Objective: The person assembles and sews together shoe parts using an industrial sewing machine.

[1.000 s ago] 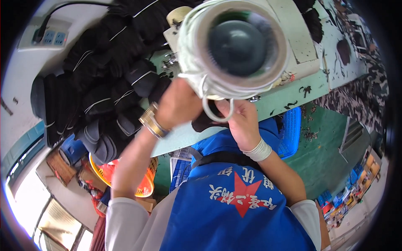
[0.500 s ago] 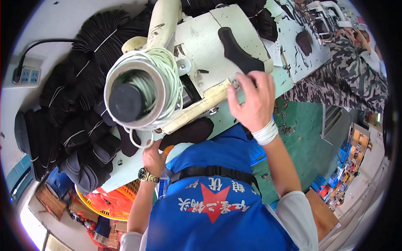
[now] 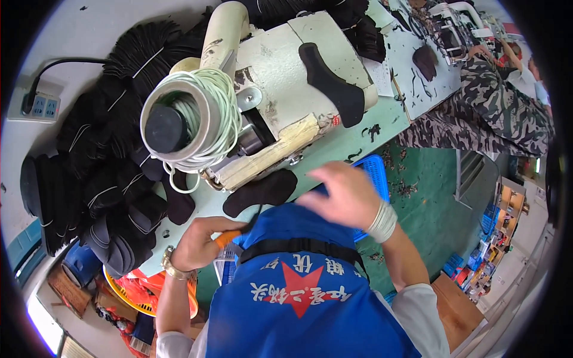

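My left hand (image 3: 200,243) is closed around an orange-handled tool (image 3: 226,238) at the table's near edge. A thin dark part sticks out of the tool's far end; its exact kind is unclear. My right hand (image 3: 346,196), smeared by motion, hovers over my lap with thumb and fingers apart and nothing visible in them. Between the hands, a dark sole-shaped piece (image 3: 261,193) lies at the table edge. Above it stands a white machine (image 3: 277,71) with pale cord (image 3: 224,113) wound round a cylinder. A curved black piece (image 3: 334,83) rests on top of the machine.
Tied bundles of black pieces (image 3: 98,143) crowd the table's left side. A blue crate (image 3: 375,176) stands below the edge at right, a yellow basket (image 3: 143,307) at lower left. A person in camouflage trousers (image 3: 501,113) works at the far right.
My right hand has left the curved black piece on the machine and come down toward my lap. My left hand has drawn back toward me, showing more of the orange-handled tool.
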Demonstrator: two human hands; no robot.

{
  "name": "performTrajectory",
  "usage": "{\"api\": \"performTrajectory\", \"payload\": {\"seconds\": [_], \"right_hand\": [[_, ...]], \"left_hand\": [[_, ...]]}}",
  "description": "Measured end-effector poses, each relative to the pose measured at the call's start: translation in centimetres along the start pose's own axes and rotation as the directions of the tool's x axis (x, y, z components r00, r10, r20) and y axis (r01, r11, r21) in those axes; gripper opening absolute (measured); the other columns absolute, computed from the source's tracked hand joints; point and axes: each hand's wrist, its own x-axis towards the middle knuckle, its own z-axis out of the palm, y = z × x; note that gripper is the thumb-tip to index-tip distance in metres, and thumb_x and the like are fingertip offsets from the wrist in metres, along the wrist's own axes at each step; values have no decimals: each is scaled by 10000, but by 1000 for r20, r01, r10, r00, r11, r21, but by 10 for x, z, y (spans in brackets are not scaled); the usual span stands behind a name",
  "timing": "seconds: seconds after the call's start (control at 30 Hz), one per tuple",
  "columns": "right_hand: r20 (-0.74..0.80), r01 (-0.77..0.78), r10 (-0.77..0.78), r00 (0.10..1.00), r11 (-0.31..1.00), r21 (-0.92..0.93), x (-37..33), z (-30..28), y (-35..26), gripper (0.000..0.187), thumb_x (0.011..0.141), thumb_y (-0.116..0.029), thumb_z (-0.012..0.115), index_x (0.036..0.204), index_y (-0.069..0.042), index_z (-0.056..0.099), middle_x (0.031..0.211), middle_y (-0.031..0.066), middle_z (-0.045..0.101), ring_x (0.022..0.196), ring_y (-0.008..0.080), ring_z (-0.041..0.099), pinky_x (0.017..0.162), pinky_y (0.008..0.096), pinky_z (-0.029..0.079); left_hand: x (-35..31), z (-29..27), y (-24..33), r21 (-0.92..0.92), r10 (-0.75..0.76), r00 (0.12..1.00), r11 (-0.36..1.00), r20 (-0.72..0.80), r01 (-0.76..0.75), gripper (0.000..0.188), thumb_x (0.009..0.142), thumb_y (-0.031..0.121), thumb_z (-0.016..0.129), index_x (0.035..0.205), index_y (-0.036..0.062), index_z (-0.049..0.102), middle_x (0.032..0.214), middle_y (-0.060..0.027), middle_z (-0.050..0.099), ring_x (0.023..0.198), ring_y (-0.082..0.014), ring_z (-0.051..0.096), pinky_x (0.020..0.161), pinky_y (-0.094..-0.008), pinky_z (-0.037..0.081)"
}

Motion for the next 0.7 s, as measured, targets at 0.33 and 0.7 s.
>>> {"api": "performTrajectory", "payload": {"seconds": [0.33, 0.7], "right_hand": [[-70, 57, -25, 997, 860, 507, 54, 22, -33, 245, 845, -182, 612, 739, 39, 593, 596, 165, 522, 576, 267, 498, 538, 372, 394], [-123, 36, 29, 992, 868, 495, 107, 82, -22, 334, 758, -215, 546, 590, 74, 548, 576, 272, 501, 561, 443, 510, 592, 483, 429]], "left_hand": [[48, -41, 25, -533, -153, 986, 830, 65, 164, 304, 942, 69, 530, 1217, -58, 519, 924, -131, 677, 710, -147, 654, 616, -260, 550], [69, -100, 18, -376, -159, 976, 904, 151, 206, 201, 932, 119, 476, 1003, -28, 592, 780, -123, 663, 541, -162, 625, 437, -257, 526]]}}
